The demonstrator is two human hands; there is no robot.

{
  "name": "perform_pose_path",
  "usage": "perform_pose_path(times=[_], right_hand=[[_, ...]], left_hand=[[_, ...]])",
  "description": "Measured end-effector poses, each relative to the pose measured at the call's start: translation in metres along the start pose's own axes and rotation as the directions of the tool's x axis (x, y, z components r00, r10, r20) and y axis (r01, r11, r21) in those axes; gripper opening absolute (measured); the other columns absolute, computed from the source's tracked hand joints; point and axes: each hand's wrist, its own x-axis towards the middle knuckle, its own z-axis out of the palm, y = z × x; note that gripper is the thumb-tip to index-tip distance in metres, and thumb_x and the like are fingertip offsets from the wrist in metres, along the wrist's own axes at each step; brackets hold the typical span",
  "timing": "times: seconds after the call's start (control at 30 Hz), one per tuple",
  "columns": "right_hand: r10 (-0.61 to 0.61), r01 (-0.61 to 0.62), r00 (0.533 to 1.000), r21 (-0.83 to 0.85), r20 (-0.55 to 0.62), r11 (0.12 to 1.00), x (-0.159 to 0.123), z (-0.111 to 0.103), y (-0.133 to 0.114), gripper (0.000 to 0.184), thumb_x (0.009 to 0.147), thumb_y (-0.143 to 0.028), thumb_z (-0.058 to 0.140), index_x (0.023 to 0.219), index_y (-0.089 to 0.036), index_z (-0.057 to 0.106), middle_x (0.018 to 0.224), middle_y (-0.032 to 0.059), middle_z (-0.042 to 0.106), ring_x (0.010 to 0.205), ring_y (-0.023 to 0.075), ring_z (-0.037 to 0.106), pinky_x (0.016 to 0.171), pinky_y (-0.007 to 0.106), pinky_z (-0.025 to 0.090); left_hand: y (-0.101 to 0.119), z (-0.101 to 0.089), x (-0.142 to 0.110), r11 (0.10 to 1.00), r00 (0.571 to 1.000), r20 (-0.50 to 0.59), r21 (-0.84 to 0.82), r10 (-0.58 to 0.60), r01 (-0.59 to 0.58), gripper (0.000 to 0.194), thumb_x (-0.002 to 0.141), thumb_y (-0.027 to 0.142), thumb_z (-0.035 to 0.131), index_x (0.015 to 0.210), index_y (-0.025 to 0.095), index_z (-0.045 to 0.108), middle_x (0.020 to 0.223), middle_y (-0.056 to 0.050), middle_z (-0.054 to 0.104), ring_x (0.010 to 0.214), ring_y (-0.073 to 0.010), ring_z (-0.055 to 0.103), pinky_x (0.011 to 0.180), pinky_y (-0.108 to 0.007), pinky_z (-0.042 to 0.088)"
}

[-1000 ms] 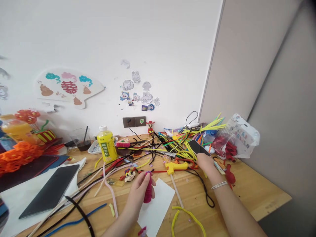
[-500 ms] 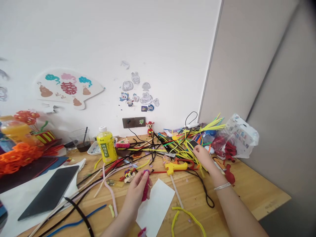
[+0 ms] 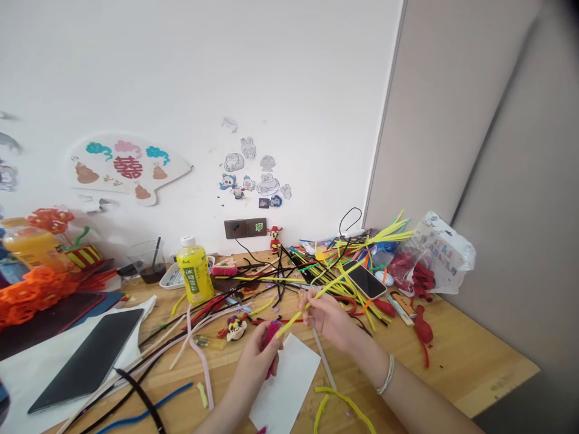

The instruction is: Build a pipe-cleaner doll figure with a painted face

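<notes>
One yellow fuzzy pipe cleaner (image 3: 335,285) slanted far-right above the tabletop (image 3: 474,367), its near-left end at the left hand (image 3: 256,364), closed around a magenta fuzzy piece (image 3: 272,331); the right hand (image 3: 335,320) pinched it partway along.

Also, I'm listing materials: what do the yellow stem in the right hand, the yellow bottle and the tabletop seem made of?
Yellow stem: probably matte, fuzzy chenille, from its soft edges; any wire core is hidden.
Yellow bottle: likely smooth, glossy plastic, from its sheen and moulded shape.
Tabletop: satin wood or wood-look laminate; it shows pale grain.
</notes>
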Motion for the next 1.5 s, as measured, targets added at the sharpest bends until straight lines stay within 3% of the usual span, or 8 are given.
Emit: perform_pose_path(times=[0.27, 0.63, 0.83, 0.87, 1.03, 1.13, 1.3, 1.5], right_hand=[[0.058, -0.065, 0.994, 0.082, 0.093, 0.994, -0.004, 0.009, 0.012, 0.012, 0.073, -0.025, 0.061, 0.079, -0.014, 0.059, 0.081, 0.004, 0.063, 0.078, 0.0139, 0.06, 0.076, 0.029, 0.043], [0.129, -0.1, 0.978, -0.173, 0.163, 0.98, -0.006, 0.011, 0.017, 0.03, 0.077, -0.041, 0.054, 0.085, -0.013, 0.061, 0.071, 0.0042, 0.063, 0.057, 0.0104, 0.057, 0.059, 0.025, 0.043], [0.407, -0.243, 0.723, -0.346, 0.558, 0.906, -0.015, 0.011, 0.004, 0.049, 0.074, -0.052, 0.052, 0.1, -0.011, 0.058, 0.08, 0.0077, 0.063, 0.059, 0.0109, 0.059, 0.06, 0.025, 0.044], [0.389, -0.247, 0.718, -0.312, 0.577, 0.918, -0.016, 0.013, 0.003, 0.048, 0.072, -0.051, 0.054, 0.099, -0.012, 0.058, 0.082, 0.0077, 0.062, 0.061, 0.0115, 0.059, 0.062, 0.026, 0.044], [0.006, 0.041, 0.984, -0.254, 0.179, 0.966, -0.014, 0.021, 0.003, 0.022, 0.071, -0.035, 0.063, 0.083, -0.017, 0.059, 0.08, 0.0024, 0.058, 0.073, 0.0126, 0.056, 0.07, 0.028, 0.043], [-0.146, 0.166, 0.986, -0.485, 0.078, 0.859, -0.012, 0.025, 0.005, 0.022, 0.07, -0.034, 0.063, 0.084, -0.018, 0.059, 0.084, 0.0028, 0.057, 0.082, 0.0153, 0.053, 0.074, 0.029, 0.042], [0.03, 0.09, 0.978, -0.546, 0.208, 0.833, -0.016, 0.028, 0.015, 0.04, 0.074, -0.039, 0.059, 0.109, -0.022, 0.049, 0.08, 0.0007, 0.055, 0.062, 0.0103, 0.05, 0.051, 0.021, 0.039], [0.048, 0.08, 0.975, -0.546, 0.216, 0.834, -0.016, 0.029, 0.022, 0.034, 0.081, -0.038, 0.049, 0.108, -0.018, 0.051, 0.051, -0.008, 0.034, 0.043, 0.0056, 0.031, 0.041, 0.019, 0.024]], left_hand=[[-0.004, -0.005, 0.0, 0.99, 0.999, -0.039, -0.139, 0.001, -0.007, 0.029, 0.066, 0.044, 0.055, 0.078, 0.018, 0.049, 0.054, 0.006, 0.052, 0.032, -0.0058, 0.04, 0.033, -0.019, 0.027], [0.007, -0.008, 0.0, 0.969, 0.977, -0.21, -0.247, -0.036, -0.018, 0.042, 0.06, 0.052, 0.061, 0.084, 0.019, 0.049, 0.054, 0.007, 0.052, 0.037, -0.0073, 0.042, 0.036, -0.019, 0.029], [0.003, -0.015, 0.004, 0.994, 0.959, -0.276, -0.061, 0.069, -0.089, 0.041, 0.066, 0.054, 0.054, 0.088, 0.019, 0.051, 0.046, 0.009, 0.044, 0.036, -0.0079, 0.036, 0.035, -0.018, 0.026], [0.004, -0.015, 0.003, 0.993, 0.955, -0.276, -0.018, 0.107, -0.117, 0.04, 0.067, 0.053, 0.054, 0.089, 0.019, 0.051, 0.044, 0.009, 0.041, 0.036, -0.0084, 0.036, 0.035, -0.019, 0.026], [0.01, -0.007, -0.007, 0.972, 0.944, -0.24, 0.125, 0.226, -0.201, 0.035, 0.064, 0.045, 0.06, 0.087, 0.019, 0.061, 0.051, 0.002, 0.054, 0.05, -0.0155, 0.051, 0.043, -0.023, 0.036], [0.012, -0.003, -0.013, 0.965, 0.947, -0.214, 0.16, 0.24, -0.208, 0.032, 0.064, 0.041, 0.061, 0.089, 0.021, 0.064, 0.067, -0.004, 0.064, 0.065, -0.0219, 0.058, 0.053, -0.027, 0.043], [0.01, -0.002, -0.015, 0.927, 0.939, -0.14, 0.262, 0.313, -0.27, 0.027, 0.067, 0.035, 0.059, 0.09, 0.022, 0.064, 0.096, -0.008, 0.066, 0.089, -0.0259, 0.057, 0.079, -0.036, 0.042], [0.009, 0.0, -0.017, 0.955, 0.952, -0.155, 0.18, 0.265, -0.237, 0.03, 0.072, 0.037, 0.054, 0.098, 0.021, 0.06, 0.095, -0.007, 0.064, 0.081, -0.0216, 0.057, 0.068, -0.03, 0.045]])
